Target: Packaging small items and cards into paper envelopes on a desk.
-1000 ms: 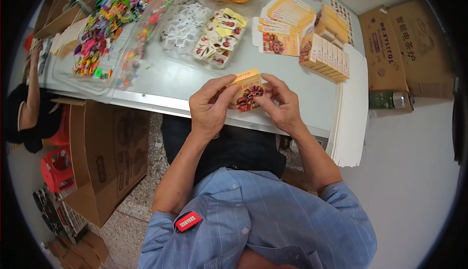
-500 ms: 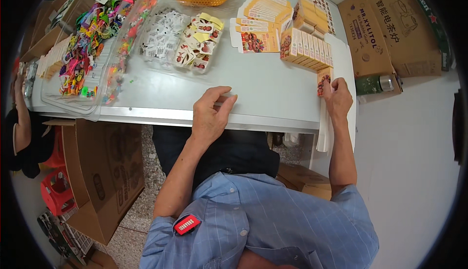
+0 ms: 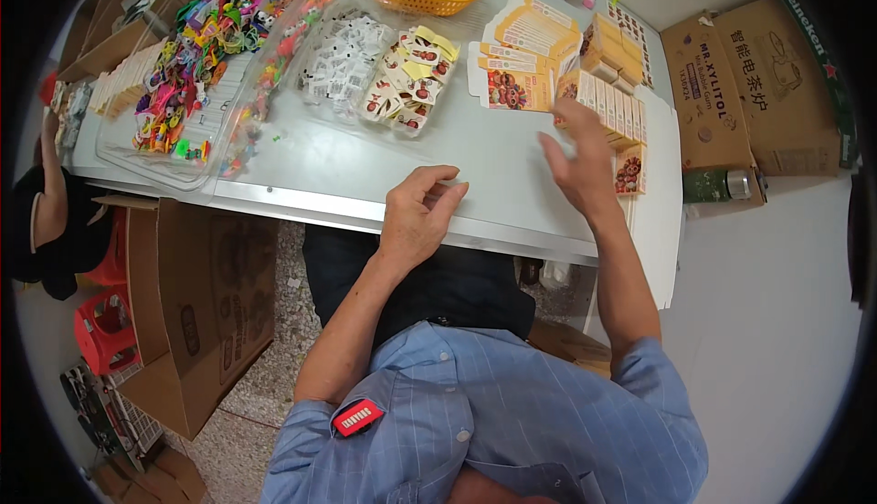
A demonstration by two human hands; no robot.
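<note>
My left hand (image 3: 422, 212) hovers over the front edge of the table, fingers loosely bent, thumb apart, holding nothing. My right hand (image 3: 583, 166) is over the right part of the table, slightly blurred, with thumb and fingers spread and nothing visible between them. Its fingertips reach beside the flat orange-and-white printed cartons (image 3: 518, 88), fanned out in a stack; whether they touch is unclear. Just right of this hand stands a small printed box (image 3: 629, 171), at the near end of a row of folded small boxes (image 3: 610, 102).
A clear tray (image 3: 370, 93) holds white tags and red-printed pieces. Left of it, a clear bin (image 3: 206, 180) contains colourful trinkets. An orange basket (image 3: 416, 0) stands behind. Right are a green bottle (image 3: 713, 186) and large cardboard boxes (image 3: 776, 74). Another person's arm (image 3: 52, 184) shows far left.
My right hand has left the small box at the near end of the row and moved left and away toward the flat cartons, its fingers opening. My left hand keeps its pose. The view has shifted slightly.
</note>
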